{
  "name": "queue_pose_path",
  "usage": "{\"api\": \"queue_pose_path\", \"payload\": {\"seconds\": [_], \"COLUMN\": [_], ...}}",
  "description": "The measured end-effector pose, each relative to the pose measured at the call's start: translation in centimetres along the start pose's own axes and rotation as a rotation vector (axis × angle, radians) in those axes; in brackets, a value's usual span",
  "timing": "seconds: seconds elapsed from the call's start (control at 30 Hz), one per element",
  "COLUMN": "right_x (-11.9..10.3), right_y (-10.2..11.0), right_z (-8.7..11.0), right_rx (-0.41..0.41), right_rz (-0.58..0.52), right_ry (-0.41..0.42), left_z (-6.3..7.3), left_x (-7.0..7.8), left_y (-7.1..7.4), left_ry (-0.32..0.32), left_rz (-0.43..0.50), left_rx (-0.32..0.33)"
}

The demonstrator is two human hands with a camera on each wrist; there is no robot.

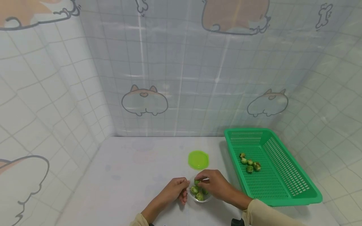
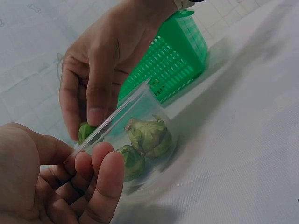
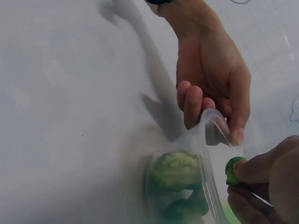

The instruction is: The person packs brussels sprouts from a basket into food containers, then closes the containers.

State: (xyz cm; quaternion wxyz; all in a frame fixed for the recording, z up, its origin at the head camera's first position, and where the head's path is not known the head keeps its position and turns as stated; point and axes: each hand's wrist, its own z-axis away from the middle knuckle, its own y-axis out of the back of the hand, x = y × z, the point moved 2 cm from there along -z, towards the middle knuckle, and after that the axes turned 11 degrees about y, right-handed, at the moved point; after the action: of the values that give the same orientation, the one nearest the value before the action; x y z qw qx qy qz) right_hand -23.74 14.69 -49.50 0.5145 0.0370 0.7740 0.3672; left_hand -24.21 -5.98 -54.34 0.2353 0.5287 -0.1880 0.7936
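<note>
A clear round plastic tub (image 1: 201,201) stands on the white table with several green Brussels sprouts (image 1: 199,196) inside. My left hand (image 1: 176,189) pinches the tub's rim on its left side, thumb and fingers on either side of the wall, as the left wrist view shows. Over the tub's mouth, my right hand (image 1: 215,184) pinches one Brussels sprout (image 3: 232,171) between thumb and fingers, at the level of the rim. Other sprouts (image 2: 150,136) show through the tub's clear wall in the left wrist view.
A green lid (image 1: 198,160) lies on the table just behind the tub. To the right stands a green slotted basket (image 1: 282,175) with several more Brussels sprouts (image 1: 250,162) toward its left side. A patterned curtain (image 1: 181,69) hangs behind the table and along both sides.
</note>
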Motion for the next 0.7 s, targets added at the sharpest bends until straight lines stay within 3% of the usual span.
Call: {"api": "queue_pose_path", "payload": {"seconds": [0.4, 0.7], "right_x": [-0.1, -0.1], "right_y": [-1.5, -1.8], "right_z": [-0.5, -0.5], "right_rx": [-0.027, -0.034], "right_rz": [0.206, 0.232], "right_ry": [0.06, 0.05], "left_z": [0.0, 0.1], "left_x": [0.1, 0.0], "left_y": [0.0, 0.1], "left_ry": [0.004, -0.005], "left_rz": [0.005, 0.008], "left_rx": [0.004, -0.013]}}
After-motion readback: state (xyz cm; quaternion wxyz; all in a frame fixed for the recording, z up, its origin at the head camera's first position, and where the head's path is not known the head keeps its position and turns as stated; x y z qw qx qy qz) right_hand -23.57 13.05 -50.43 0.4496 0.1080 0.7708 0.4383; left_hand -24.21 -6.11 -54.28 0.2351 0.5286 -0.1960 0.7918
